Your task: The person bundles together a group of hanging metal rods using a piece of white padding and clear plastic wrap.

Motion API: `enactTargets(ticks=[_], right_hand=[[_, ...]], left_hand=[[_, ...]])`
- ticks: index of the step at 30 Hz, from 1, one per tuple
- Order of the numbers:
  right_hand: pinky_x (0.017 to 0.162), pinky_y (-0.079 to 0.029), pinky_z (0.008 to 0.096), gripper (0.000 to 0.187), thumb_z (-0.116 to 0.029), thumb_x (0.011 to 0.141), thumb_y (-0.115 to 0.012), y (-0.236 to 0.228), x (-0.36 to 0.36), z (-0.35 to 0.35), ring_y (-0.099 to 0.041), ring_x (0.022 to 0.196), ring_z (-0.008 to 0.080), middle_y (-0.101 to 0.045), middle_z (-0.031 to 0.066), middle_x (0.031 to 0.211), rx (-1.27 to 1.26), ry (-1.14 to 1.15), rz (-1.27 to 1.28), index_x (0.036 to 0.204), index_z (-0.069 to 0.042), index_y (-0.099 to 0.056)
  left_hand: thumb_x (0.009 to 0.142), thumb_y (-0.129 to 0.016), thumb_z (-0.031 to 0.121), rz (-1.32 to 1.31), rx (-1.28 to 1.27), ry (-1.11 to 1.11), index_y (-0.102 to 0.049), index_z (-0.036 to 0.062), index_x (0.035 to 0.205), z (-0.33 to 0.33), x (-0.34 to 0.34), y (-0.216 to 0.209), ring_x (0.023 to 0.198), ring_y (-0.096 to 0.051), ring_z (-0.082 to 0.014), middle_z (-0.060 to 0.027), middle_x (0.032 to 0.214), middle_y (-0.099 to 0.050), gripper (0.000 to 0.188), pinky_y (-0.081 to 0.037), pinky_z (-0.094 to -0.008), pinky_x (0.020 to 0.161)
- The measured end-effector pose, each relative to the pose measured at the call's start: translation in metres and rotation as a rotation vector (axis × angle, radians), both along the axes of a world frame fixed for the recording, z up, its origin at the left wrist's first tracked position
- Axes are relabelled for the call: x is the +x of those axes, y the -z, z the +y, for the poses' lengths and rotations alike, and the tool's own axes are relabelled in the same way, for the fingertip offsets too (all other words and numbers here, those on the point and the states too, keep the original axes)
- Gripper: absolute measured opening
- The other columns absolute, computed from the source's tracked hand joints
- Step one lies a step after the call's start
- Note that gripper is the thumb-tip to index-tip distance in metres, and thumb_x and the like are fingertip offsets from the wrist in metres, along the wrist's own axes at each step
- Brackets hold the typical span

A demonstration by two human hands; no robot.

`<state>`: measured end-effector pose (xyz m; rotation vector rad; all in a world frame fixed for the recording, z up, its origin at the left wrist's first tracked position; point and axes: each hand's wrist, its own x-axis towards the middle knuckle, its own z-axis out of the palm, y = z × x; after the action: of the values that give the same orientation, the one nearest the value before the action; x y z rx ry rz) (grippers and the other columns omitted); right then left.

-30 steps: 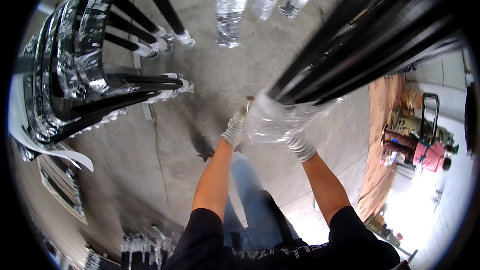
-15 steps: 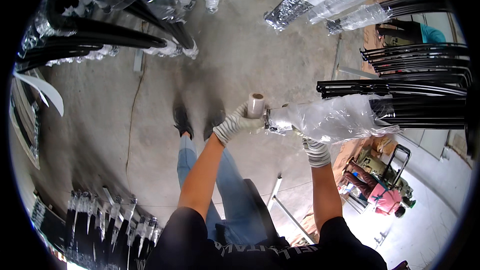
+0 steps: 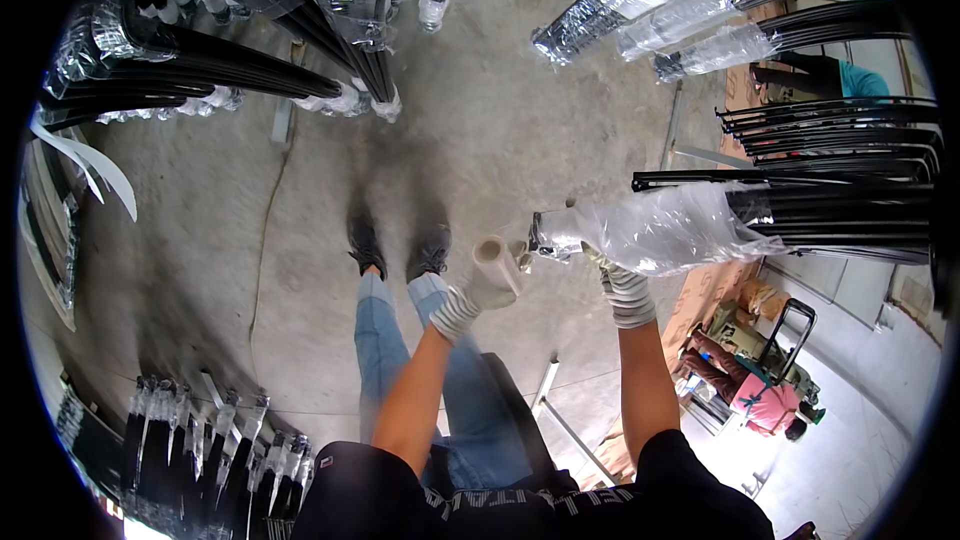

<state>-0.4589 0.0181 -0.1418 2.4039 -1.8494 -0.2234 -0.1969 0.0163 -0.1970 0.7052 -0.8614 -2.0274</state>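
Note:
My left hand [image 3: 478,302], in a white-and-grey striped glove, is closed round a roll of clear stretch film [image 3: 493,258]. The roll's open core faces up, and it is apart from the wrapped end of a bundle of black metal tubes [image 3: 820,215]. Clear plastic wrap [image 3: 660,228] covers the left part of that bundle, crinkled and shiny. My right hand [image 3: 622,285], gloved alike, is at the underside of the wrap near its left end. Its fingers are partly hidden there, and seem to grip the wrap's edge.
More black tubes with wrapped ends stand at upper left [image 3: 240,70], upper right [image 3: 690,15] and lower left [image 3: 200,450]. Bare curved tubes [image 3: 830,125] lie beyond my bundle. One person in pink [image 3: 765,400] is at lower right, another in teal [image 3: 862,82] at upper right.
My left hand has drawn the film roll down and slightly left, away from the bundle's end. The right hand has shifted slightly, staying at the wrap's underside.

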Motion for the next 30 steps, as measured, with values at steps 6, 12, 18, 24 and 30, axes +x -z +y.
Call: enactTargets(ticks=[6, 12, 18, 24, 30], right_hand=[[0.077, -0.043, 0.0309, 0.034, -0.012, 0.071, -0.063, -0.064, 0.112, -0.015, -0.052, 0.085, 0.0172, -0.055, 0.0061, 0.097, -0.016, 0.782, -1.234, 0.102, -0.004, -0.05], [0.073, -0.044, 0.0255, 0.047, -0.013, 0.065, -0.067, -0.078, 0.154, 0.006, -0.051, 0.085, 0.0126, -0.053, 0.0058, 0.096, 0.329, 0.864, -1.157, 0.105, -0.002, -0.045], [0.07, -0.043, 0.0239, 0.041, -0.011, 0.063, -0.067, -0.075, 0.119, 0.029, -0.051, 0.076, 0.0093, -0.053, 0.0014, 0.085, 0.522, 0.877, -1.398, 0.097, -0.006, -0.045], [0.081, -0.039, 0.0278, 0.055, -0.012, 0.062, -0.069, -0.121, 0.091, 0.037, -0.047, 0.093, 0.013, -0.05, 0.004, 0.101, 0.639, 0.968, -1.51, 0.11, -0.005, -0.043], [0.086, -0.037, 0.0279, 0.076, -0.013, 0.058, -0.074, -0.142, 0.032, 0.038, -0.041, 0.104, 0.0151, -0.044, 0.0077, 0.114, 0.505, 0.824, -1.301, 0.121, -0.001, -0.033]], left_hand=[[0.055, -0.076, 0.004, -0.188, 0.11, -0.107, -0.039, 0.0111, 0.119, 0.014, -0.007, -0.038, 0.1, -0.046, -0.0126, -0.0016, 0.111, -0.048, 0.074, -0.039, -0.028, 0.086], [0.072, -0.058, 0.004, -0.327, -0.114, -0.053, -0.031, 0.0062, 0.124, 0.034, -0.026, -0.067, 0.097, -0.048, -0.0152, -0.0081, 0.111, -0.048, 0.059, -0.041, -0.0268, 0.081], [0.069, -0.062, 0.01, -0.706, -0.364, -0.1, -0.04, 0.0038, 0.118, -0.034, 0.001, -0.094, 0.094, -0.052, -0.0193, -0.0125, 0.107, -0.052, 0.054, -0.042, -0.0293, 0.078], [0.068, -0.065, 0.018, -0.412, -0.365, 0.725, -0.045, 0.0031, 0.113, -0.091, -0.032, -0.119, 0.084, -0.056, -0.0189, -0.0094, 0.092, -0.06, 0.052, -0.042, -0.0302, 0.078], [0.066, -0.065, 0.027, -0.354, -0.306, 0.789, -0.041, 0.004, 0.116, -0.091, -0.056, -0.133, 0.095, -0.052, -0.0224, -0.0109, 0.107, -0.053, 0.06, -0.04, -0.0319, 0.082]])
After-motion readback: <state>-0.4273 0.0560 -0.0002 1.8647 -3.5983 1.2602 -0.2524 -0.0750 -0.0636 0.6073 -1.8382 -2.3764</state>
